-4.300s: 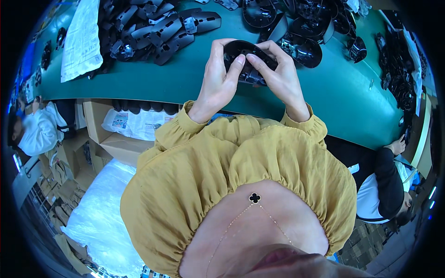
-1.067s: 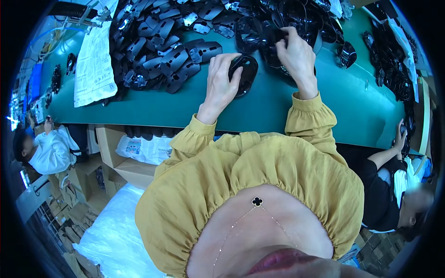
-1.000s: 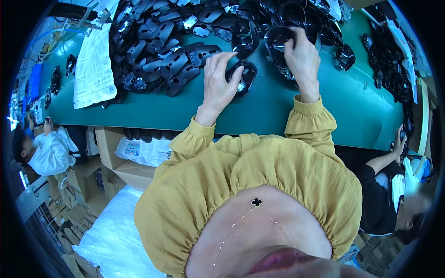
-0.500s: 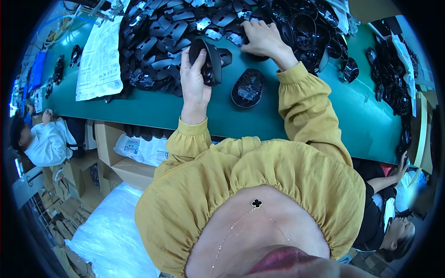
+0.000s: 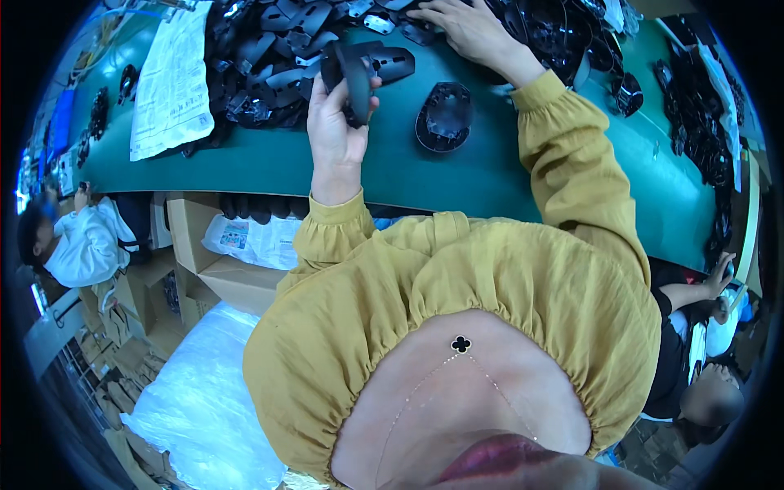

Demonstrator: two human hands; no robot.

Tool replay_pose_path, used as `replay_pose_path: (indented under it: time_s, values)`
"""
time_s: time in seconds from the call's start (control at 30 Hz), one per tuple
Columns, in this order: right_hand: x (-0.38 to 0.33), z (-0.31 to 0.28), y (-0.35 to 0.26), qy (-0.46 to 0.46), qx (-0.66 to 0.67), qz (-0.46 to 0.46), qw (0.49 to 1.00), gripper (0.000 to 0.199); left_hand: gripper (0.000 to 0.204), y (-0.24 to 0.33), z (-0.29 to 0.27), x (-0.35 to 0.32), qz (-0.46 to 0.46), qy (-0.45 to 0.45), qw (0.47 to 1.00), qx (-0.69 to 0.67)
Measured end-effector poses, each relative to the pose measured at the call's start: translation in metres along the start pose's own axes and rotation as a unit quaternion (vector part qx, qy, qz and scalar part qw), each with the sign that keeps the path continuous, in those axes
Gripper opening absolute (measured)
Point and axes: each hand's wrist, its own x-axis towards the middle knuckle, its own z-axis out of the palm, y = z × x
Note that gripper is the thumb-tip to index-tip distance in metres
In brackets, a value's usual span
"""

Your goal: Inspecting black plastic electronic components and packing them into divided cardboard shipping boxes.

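My left hand [image 5: 336, 135] is closed around a black curved plastic shell [image 5: 357, 82], held up on edge above the near side of the parts pile. A flat black piece with slots [image 5: 392, 64] shows just right of that shell; I cannot tell whether the two are joined. Stretched over the far side of the table, my right hand [image 5: 474, 31] has its fingers extended and apart at the edge of the pile of black plastic parts [image 5: 273, 51]. Between my two hands, an oval black shell with inner fittings [image 5: 444, 117] lies on the green table [image 5: 490, 184].
More glossy black shells [image 5: 563, 41] are heaped beyond my right forearm. A printed paper sheet [image 5: 173, 90] lies left of the pile. An open cardboard box [image 5: 186, 245] and clear plastic wrap [image 5: 196, 392] are below the table's left side. Other people sit at both sides.
My left hand has turned the shell, so it is seen more edge-on. My right hand has shifted slightly up, its fingers reaching further left. The whole view has moved a little.
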Motion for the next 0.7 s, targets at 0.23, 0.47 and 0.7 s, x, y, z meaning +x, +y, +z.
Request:
replay_pose_path:
  time_s: [0.23,0.47,0.7]
  values:
    - [0.007,-0.011,0.009,0.108,-0.165,-0.156,0.968,0.04,0.027,0.0,0.002,-0.006,-0.05,0.042,0.993,-0.094]
    - [-0.013,-0.069,-0.054,0.169,0.201,0.115,0.958,0.021,0.027,0.002,0.014,-0.018,0.098,0.016,0.992,-0.074]
    - [-0.092,-0.063,-0.122,0.288,0.362,0.214,0.861,0.022,0.039,-0.019,0.057,-0.011,0.056,-0.021,0.984,-0.17]
